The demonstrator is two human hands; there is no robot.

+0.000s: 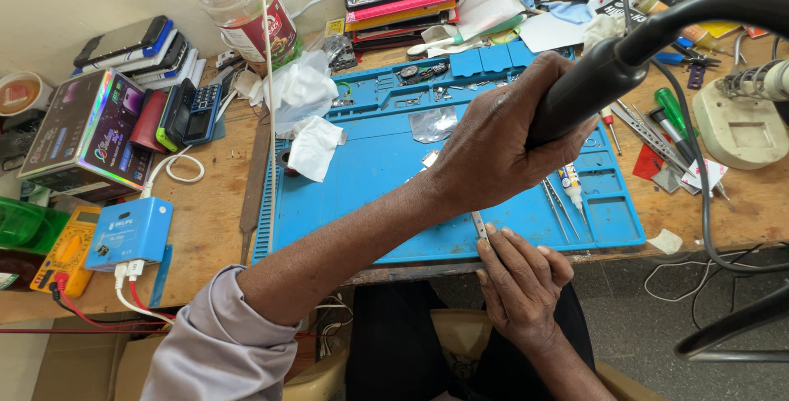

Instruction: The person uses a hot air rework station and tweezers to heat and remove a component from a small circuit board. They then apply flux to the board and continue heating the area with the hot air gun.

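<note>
Gripping black tool handle (608, 72), left hand (493, 150); right hand (518, 282) pinching tweezers (479, 224) (jar (242, 6) contents unclear).

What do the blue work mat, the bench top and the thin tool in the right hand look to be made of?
Blue mat: likely silicone or soft rubber, matte, with moulded compartments and ribbed edge. Bench top: bare wood, visibly grained, worn and stained. The thin tool held by the right hand: probably steel, silvery and shiny, perhaps tweezers; mostly hidden. Left hand grips a black, matte handle, seemingly plastic.
</note>
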